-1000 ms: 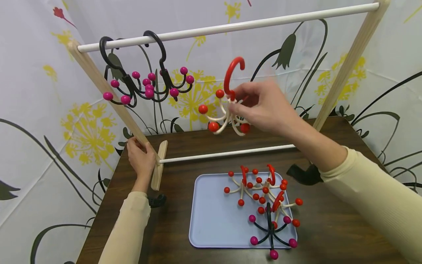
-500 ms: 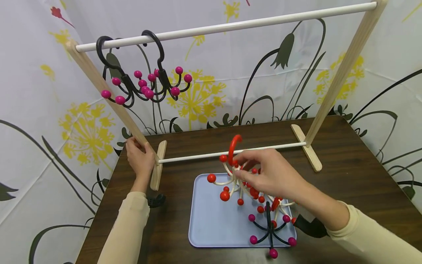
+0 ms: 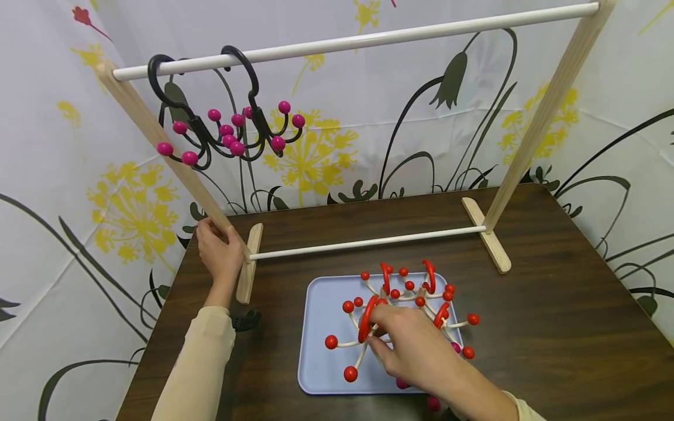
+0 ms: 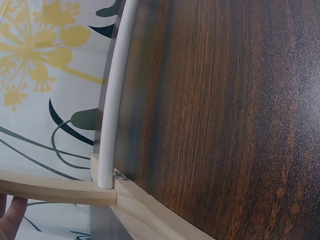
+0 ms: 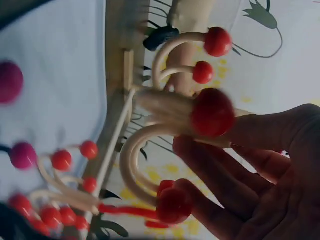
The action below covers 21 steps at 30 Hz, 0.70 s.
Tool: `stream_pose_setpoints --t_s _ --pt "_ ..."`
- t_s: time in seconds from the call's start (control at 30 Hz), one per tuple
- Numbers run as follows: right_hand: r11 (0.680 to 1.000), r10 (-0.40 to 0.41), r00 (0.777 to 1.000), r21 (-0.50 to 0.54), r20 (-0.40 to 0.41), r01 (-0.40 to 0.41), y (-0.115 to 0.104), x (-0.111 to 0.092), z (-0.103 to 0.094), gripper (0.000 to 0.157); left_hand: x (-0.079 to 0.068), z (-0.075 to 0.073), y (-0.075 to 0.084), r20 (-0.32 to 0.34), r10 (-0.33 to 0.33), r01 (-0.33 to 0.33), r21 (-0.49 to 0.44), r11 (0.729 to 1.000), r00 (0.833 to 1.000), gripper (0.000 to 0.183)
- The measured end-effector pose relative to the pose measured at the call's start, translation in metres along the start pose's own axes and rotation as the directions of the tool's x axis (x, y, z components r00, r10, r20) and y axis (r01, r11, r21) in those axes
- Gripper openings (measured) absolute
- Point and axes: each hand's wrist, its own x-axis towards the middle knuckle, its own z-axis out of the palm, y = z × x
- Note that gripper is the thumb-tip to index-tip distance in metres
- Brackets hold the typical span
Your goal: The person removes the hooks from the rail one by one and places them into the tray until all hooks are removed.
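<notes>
My right hand [image 3: 418, 342] pinches a hanger [image 3: 367, 320] with a red hook and cream curved prongs tipped with red balls, low over the blue-grey tray [image 3: 322, 374]. In the right wrist view, its prongs [image 5: 132, 152] curve away from my thumb and fingers. Other red-hooked hangers [image 3: 430, 277] lie crowded on the tray's right half. A black hanger with magenta balls [image 3: 434, 403] is mostly hidden under my right hand and forearm. At the rack's left side, my left hand [image 3: 220, 254] grips the wooden post [image 3: 202, 199] near its foot.
Two black hangers [image 3: 258, 117] with magenta balls hang at the left end of the rack's white top rod [image 3: 358, 42]. A lower white rod [image 3: 368, 242] joins the wooden feet [image 3: 489, 240] on the dark wood table [image 3: 558, 292]. A flowered curtain [image 3: 337, 158] hangs behind.
My right hand has brought the red-hooked hanger down from below the top rod to the tray, tilting its hook over. My left hand stays on the post.
</notes>
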Motion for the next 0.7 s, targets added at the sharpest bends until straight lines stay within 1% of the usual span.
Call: stream_pose_setpoints --t_s 0.13,0.23,0.33,0.4,0.47,0.57,0.7 --pt "0.998 0.058 0.998 -0.030 0.038 -0.057 0.002 -0.002 0.019 0.015 0.000 0.000 0.000 0.008 -0.005 0.006 -0.001 1.000 1.000 0.033" --pt "0.992 0.083 0.996 -0.096 0.036 -0.079 0.006 -0.002 0.033 0.016 0.001 0.000 0.000 0.002 0.002 -0.002 -0.003 1.000 1.000 0.033" --pt "0.981 0.088 0.996 -0.177 0.011 -0.084 0.011 -0.001 0.044 0.018 0.000 -0.001 -0.001 -0.001 0.004 -0.004 -0.008 1.000 1.000 0.033" --pt "0.967 0.093 0.996 -0.237 -0.010 -0.093 0.015 0.000 0.051 0.019 0.000 -0.002 -0.001 0.000 0.003 -0.003 -0.010 1.000 1.000 0.033" --pt "0.955 0.107 0.994 -0.276 -0.027 -0.111 0.019 0.001 0.055 0.021 0.000 -0.002 -0.001 0.005 0.004 -0.004 -0.013 1.000 1.000 0.033" --pt "0.942 0.131 0.990 -0.303 -0.057 -0.142 0.025 0.003 0.061 0.022 0.000 -0.003 -0.001 0.006 0.009 -0.009 -0.010 1.000 1.000 0.034" --pt "0.942 0.122 0.985 -0.300 -0.119 -0.153 0.033 0.005 0.065 0.021 0.000 -0.002 0.000 0.009 0.015 -0.015 -0.005 1.000 1.000 0.034"
